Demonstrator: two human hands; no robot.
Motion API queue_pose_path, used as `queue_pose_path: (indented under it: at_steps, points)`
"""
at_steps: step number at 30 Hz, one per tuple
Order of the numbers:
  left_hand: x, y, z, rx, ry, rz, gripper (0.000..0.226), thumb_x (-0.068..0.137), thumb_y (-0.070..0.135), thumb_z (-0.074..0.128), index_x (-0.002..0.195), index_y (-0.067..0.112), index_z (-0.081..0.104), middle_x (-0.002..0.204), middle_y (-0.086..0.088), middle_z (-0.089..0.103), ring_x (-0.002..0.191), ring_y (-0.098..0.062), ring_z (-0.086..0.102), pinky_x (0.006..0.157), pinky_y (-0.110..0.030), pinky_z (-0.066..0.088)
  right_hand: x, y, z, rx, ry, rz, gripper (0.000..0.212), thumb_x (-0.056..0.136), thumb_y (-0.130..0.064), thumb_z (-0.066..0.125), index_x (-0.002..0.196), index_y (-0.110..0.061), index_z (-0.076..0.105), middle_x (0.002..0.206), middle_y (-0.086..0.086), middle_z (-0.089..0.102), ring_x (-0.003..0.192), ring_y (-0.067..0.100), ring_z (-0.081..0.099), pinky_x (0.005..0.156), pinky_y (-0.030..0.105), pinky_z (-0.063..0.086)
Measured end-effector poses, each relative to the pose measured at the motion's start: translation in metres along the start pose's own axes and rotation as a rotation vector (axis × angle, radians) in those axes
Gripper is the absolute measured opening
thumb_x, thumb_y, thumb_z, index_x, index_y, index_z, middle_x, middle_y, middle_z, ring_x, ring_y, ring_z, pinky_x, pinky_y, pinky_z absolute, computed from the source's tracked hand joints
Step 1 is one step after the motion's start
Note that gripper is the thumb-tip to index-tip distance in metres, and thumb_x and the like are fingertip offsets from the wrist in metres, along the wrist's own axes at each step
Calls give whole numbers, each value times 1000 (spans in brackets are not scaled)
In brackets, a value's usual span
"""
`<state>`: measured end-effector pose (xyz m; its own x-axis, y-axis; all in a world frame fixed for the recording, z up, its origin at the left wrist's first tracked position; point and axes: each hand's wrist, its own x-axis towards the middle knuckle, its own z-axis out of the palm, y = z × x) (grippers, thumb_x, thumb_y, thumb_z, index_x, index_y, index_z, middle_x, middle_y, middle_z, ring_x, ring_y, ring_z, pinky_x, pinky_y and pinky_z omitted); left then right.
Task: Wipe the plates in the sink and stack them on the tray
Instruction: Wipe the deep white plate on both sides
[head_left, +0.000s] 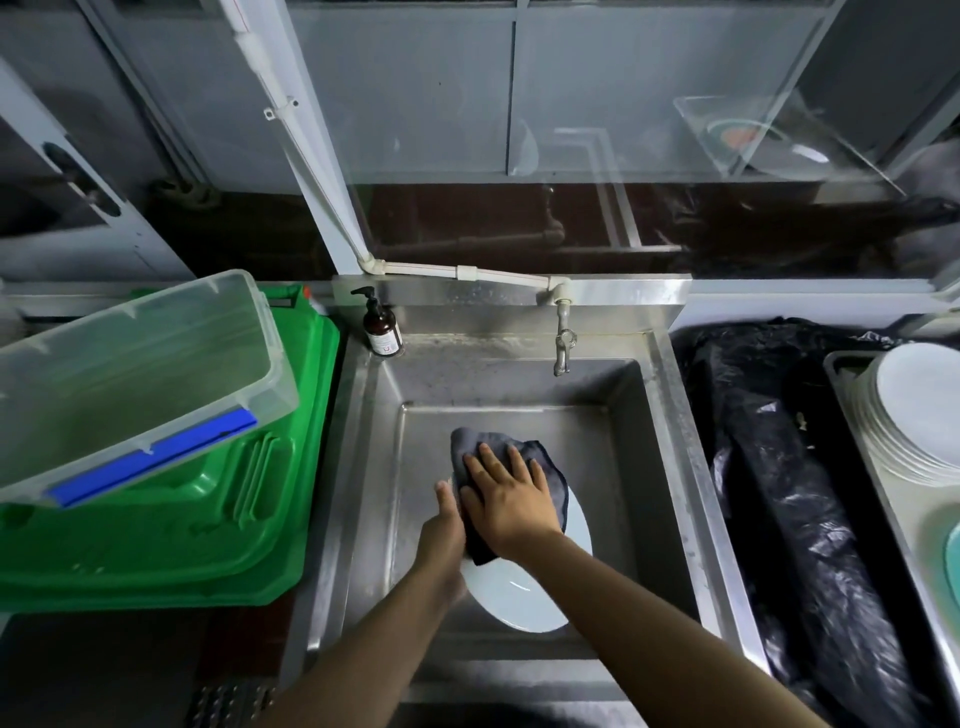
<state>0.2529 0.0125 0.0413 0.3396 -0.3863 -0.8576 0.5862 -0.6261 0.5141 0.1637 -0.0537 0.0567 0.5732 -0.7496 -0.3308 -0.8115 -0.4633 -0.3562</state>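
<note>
Both bare forearms reach forward from the lower edge of the view, converging toward the middle. The right hand (506, 501) lies palm down with its 4 fingers straight and slightly spread, thumb out to the left, pressing flat on a dark grey cloth (498, 457). The left hand (444, 535) sits just beside it, touching it, turned on edge with the thumb pointing up; its fingers are hidden under the pale round plate (524, 597), whose left rim it holds in its grip.
</note>
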Motion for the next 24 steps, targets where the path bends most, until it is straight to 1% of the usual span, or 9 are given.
queue_pose_path:
  at_steps: [2,4,8,12,15,17,19,22,24]
  points:
    - [-7,6,-1,22,-21,13,72,93,80,32,104,18,68,101,-16,76,88,-35,75,76,-49,63,5,10,-2,61,4,30,58,102,-56,25,157,-39,20,166,-11,11,154,25,4,123,48,4]
    - [-9,11,-3,31,-12,17,66,96,75,35,103,17,67,96,-16,75,86,-36,74,74,-49,63,10,27,2,162,13,91,57,100,-60,28,154,-41,27,165,-11,19,153,23,13,123,45,12]
    - [-4,13,-10,-10,37,-17,66,96,74,35,110,15,62,101,-16,73,92,-38,71,86,-53,59,8,52,10,341,86,143,57,97,-64,32,148,-39,41,157,-11,38,146,17,30,118,36,27]
    - [-3,12,-8,-186,25,-71,69,96,74,39,121,14,59,101,-17,73,91,-38,71,75,-47,59,-2,63,16,356,196,159,50,100,-56,41,147,-38,43,153,-11,43,141,18,37,114,35,32]
    - [5,12,-3,-315,15,-79,79,90,81,39,131,15,56,117,-20,71,98,-41,70,85,-61,58,-10,68,22,424,250,184,59,97,-63,34,147,-34,46,154,-8,43,140,21,40,114,37,32]
    - [6,13,1,-398,-8,-82,84,91,80,35,139,14,54,129,-21,67,110,-42,66,98,-65,50,-20,66,29,395,300,180,73,93,-71,21,149,-31,45,156,-4,41,143,22,38,116,38,31]
    - [5,15,4,-465,-23,-86,85,94,78,30,145,13,51,138,-21,61,123,-42,60,108,-62,43,-30,59,37,307,340,163,76,95,-73,10,152,-31,37,159,-2,36,147,21,32,119,40,28]
    - [5,19,7,-506,-37,-54,86,95,78,25,144,13,51,139,-19,61,126,-41,58,111,-57,42,-46,44,47,198,368,122,65,102,-62,17,158,-30,22,164,2,23,152,25,18,122,44,22]
    - [4,21,10,-497,-27,-37,84,97,76,23,139,11,55,135,-18,63,123,-37,60,109,-51,44,-55,32,49,127,359,60,60,105,-56,20,159,-31,15,167,0,11,154,26,4,124,42,12]
